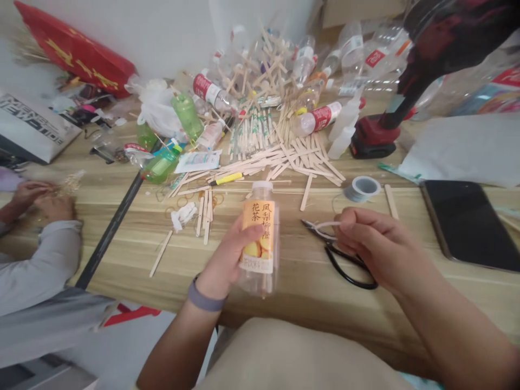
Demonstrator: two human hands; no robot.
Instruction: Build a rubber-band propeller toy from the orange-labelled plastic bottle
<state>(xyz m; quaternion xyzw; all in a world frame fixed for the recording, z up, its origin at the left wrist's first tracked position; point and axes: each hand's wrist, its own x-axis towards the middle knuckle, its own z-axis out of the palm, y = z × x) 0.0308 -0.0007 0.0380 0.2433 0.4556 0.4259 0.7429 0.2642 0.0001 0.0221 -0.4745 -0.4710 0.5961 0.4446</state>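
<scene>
Wrapped round a clear plastic bottle [260, 238] with an orange-yellow label and white cap is my left hand [227, 249]; the bottle stands upright near the table's front edge. My right hand [361, 233] is closed, with thumb and fingers pinching a thin white loop [325, 230], whose exact nature is unclear. Black-handled scissors [351, 273] lie on the table beneath and beside my right hand, their blades pointing left. Just behind that hand is a spool of grey thread [363, 188].
Loose wooden sticks [280, 160] and plastic bottles fill the table's back. A yellow cutter [227, 179] lies before them. At right are a cordless tool [376, 138] and a black phone [471, 222]. Another person's hands [51, 203] are at the left.
</scene>
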